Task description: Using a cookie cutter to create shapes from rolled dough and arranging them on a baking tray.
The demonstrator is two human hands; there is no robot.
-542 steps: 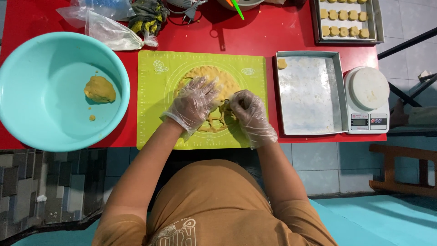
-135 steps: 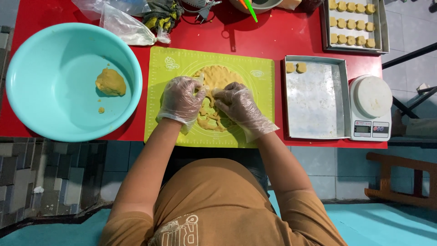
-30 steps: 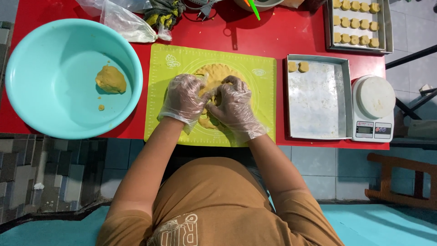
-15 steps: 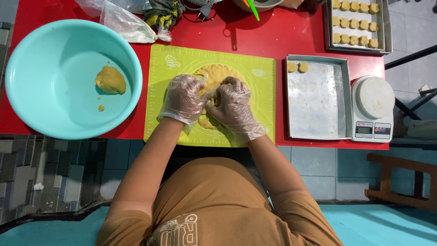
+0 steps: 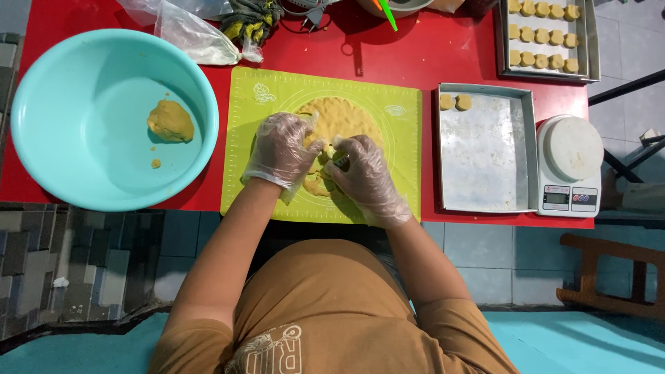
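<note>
A flat round sheet of yellow dough lies on a green silicone mat on the red table. Both my hands wear clear plastic gloves. My left hand rests on the near left part of the dough, fingers spread. My right hand presses down on the near part of the dough and seems to pinch a small dark cutter, which is mostly hidden. The two hands almost touch.
A big turquoise basin with a dough lump stands on the left. Right of the mat is a metal tray with two cookies, then a white kitchen scale. Another tray of cookies and plastic bags sit at the back.
Over the last second my hands hardly moved on the dough. Since 18 seconds ago the near metal tray went from one cookie to two.
</note>
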